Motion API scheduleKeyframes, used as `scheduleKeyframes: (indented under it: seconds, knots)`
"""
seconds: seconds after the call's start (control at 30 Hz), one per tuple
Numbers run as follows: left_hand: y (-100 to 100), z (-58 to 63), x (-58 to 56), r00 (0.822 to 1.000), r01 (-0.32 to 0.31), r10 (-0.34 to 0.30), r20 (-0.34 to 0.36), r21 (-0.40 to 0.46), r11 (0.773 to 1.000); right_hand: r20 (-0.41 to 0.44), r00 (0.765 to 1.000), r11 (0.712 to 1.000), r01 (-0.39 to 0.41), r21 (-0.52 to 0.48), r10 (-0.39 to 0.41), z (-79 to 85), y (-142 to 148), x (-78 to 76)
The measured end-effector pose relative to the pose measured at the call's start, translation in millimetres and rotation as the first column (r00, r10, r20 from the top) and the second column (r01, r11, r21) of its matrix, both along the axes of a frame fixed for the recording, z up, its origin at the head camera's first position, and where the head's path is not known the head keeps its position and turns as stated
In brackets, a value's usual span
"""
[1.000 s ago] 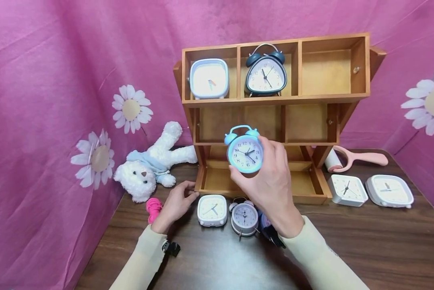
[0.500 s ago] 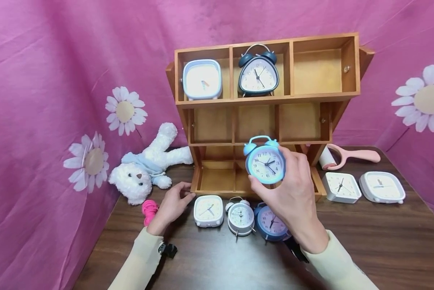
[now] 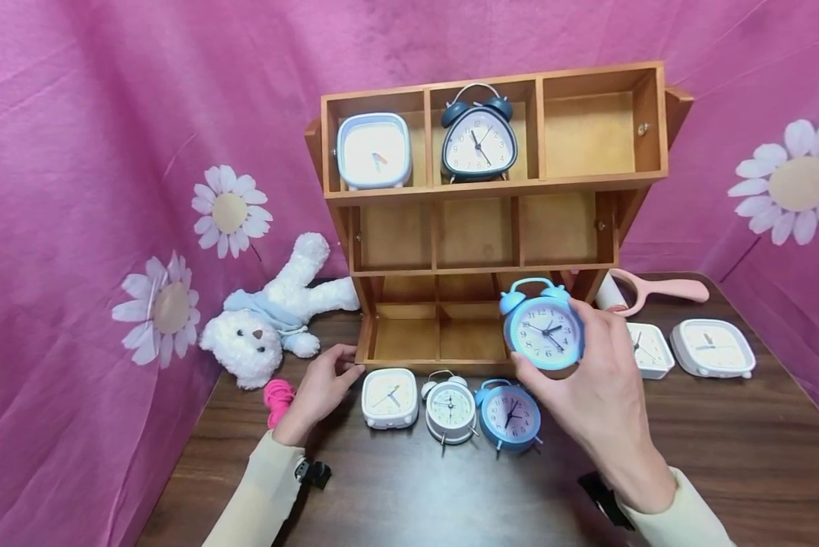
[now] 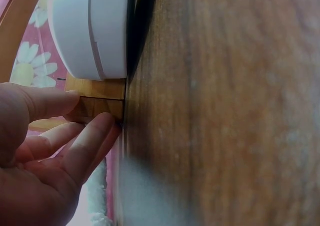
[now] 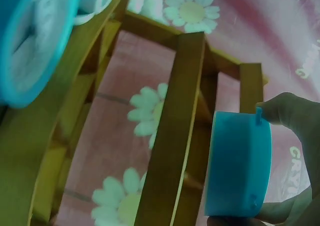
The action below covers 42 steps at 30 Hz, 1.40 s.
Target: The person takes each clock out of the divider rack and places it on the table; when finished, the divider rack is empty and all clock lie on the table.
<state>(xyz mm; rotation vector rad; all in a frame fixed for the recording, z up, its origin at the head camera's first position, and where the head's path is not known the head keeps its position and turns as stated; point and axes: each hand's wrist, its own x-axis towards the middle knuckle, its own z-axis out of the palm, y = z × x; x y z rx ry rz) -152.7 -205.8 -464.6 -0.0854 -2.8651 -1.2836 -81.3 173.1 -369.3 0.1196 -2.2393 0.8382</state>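
Light-blue round twin-bell alarm clock was held off the dark wood-grain table by the right hand, dial toward the head camera, in front of the right end of the tiered wooden cubby shelf at its lowest level. Fingers and thumb were curled round the case rim; the right wrist view showed the clock's blue side wall pinched between thumb and fingertips, with a shelf upright just beside it.

Left hand rested on the table at the shelf's front left corner. Its fingers were loosely extended, tips touching the wooden base edge, holding nothing.

On the table along the shelf front stood a white square clock, a white round twin-bell clock and a darker blue round twin-bell clock. Top tier held a white square clock with pale blue rim and a dark navy twin-bell clock; the top right compartment looked vacant.

Risks, as judged:
- Grip was on the rim only; the smooth case could rotate or slip out.
- Bells or handle could catch a shelf board if the clock were lifted close to it.
- Right forearm hung above the darker blue clock; a low pass could knock the row over.
- Shelf could shift if bumped; only light fingertip contact steadied it.
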Motion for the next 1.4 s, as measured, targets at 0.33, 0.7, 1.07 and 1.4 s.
scheduleKeyframes:
  seconds: [0.33,0.7,1.07,1.4]
  knots:
    - [-4.3,-0.6,-0.3,1.000,-0.008,0.008,-0.002,0.004,1.000,0.030,0.998,0.997,0.062,0.041,-0.063,-18.7,41.2,6.0]
    - [-4.3,-1.5,-0.9,1.000,-0.005,0.005,0.009,-0.001,1.000,0.292,0.952,0.992,0.060,0.111,-0.090,-42.3,62.6,22.3]
    - [-2.7,-3.1,-2.0,1.000,0.009,-0.009,-0.007,-0.005,1.000,0.424,0.902,0.988,0.009,0.152,-0.074,-62.6,63.4,34.2]
    - [-6.8,-9.4,-3.7,0.994,0.056,-0.054,-0.095,0.018,0.998,0.456,0.888,0.984,-0.033,0.173,-0.051,-77.9,63.6,39.0]
